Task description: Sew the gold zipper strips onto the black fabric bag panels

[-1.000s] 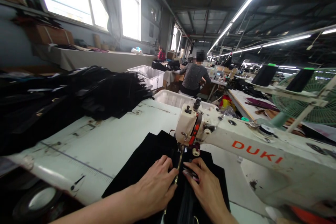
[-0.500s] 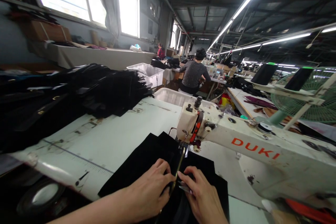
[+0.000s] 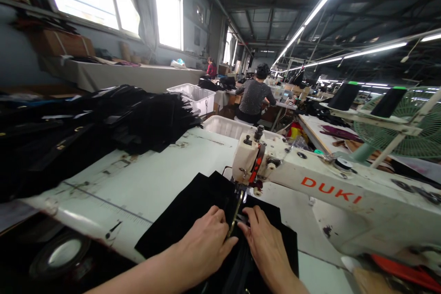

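Black fabric pieces (image 3: 186,213) lie on the sewing machine's bed, with a narrow brass-coloured strip, looking like zipper teeth (image 3: 236,213), running up to the needle area. My left hand (image 3: 208,239) is on the fabric left of the strip, its fingers bent down onto the cloth and its thumb stretched toward the strip. On the right side, my right hand (image 3: 263,239) has curled fingers around a small silvery metal tool (image 3: 243,217), perhaps thread snips, mostly hidden. Above both hands stands the head of the white sewing machine (image 3: 244,161); its presser foot meets the fabric.
A large heap of black pieces (image 3: 144,119) covers the table's far left. White plastic bins (image 3: 220,125) stand behind the table. A co-worker (image 3: 255,98) sits ahead, back turned. Thread cones (image 3: 387,102) and a green fan (image 3: 406,124) are at right.
Both hands have moved slightly forward, closer to the needle. The metal tool has moved forward with my right hand, and my left thumb now points more to the right.
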A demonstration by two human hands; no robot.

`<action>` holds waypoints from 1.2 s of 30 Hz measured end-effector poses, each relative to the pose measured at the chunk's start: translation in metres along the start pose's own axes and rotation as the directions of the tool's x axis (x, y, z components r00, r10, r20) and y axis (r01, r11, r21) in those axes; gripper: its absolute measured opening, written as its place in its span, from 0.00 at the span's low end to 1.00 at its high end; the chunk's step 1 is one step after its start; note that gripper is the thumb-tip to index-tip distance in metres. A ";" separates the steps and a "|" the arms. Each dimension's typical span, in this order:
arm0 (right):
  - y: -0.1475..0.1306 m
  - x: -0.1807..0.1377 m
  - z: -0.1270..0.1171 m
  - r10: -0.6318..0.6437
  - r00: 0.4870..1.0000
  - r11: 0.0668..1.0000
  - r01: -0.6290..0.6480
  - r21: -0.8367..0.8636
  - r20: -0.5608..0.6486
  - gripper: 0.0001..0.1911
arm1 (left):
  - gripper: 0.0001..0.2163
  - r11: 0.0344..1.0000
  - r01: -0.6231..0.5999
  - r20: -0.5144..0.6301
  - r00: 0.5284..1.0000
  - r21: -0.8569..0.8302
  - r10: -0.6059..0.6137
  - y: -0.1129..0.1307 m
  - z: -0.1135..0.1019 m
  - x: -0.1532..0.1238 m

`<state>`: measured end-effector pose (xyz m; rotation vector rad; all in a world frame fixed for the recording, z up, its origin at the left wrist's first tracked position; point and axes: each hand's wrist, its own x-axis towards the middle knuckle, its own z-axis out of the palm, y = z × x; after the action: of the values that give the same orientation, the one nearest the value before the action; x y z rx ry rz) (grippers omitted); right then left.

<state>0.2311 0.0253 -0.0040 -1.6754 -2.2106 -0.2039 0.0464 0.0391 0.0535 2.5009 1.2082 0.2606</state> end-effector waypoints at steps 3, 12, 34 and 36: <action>0.002 0.005 -0.003 -0.030 0.997 0.995 0.023 0.097 0.071 0.08 | 0.09 0.998 -0.037 -0.064 0.997 0.057 0.041 0.000 0.017 -0.005; 0.008 0.015 -0.016 -0.129 0.973 0.966 0.080 0.244 0.192 0.06 | 0.09 0.976 -0.179 -0.302 0.930 0.122 0.208 -0.012 0.051 -0.011; -0.002 0.024 0.004 -0.123 0.985 0.986 0.107 0.130 0.122 0.04 | 0.09 0.957 -0.176 -0.480 0.835 0.231 0.270 -0.017 0.067 -0.010; 0.000 0.024 0.006 -0.123 0.987 0.987 0.110 0.121 0.104 0.04 | 0.10 0.960 -0.180 -0.505 0.821 0.215 0.268 -0.017 0.069 -0.009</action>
<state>0.2243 0.0488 -0.0005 -1.5327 -2.3564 -0.0124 0.0496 0.0258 -0.0169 2.8153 1.1446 1.0173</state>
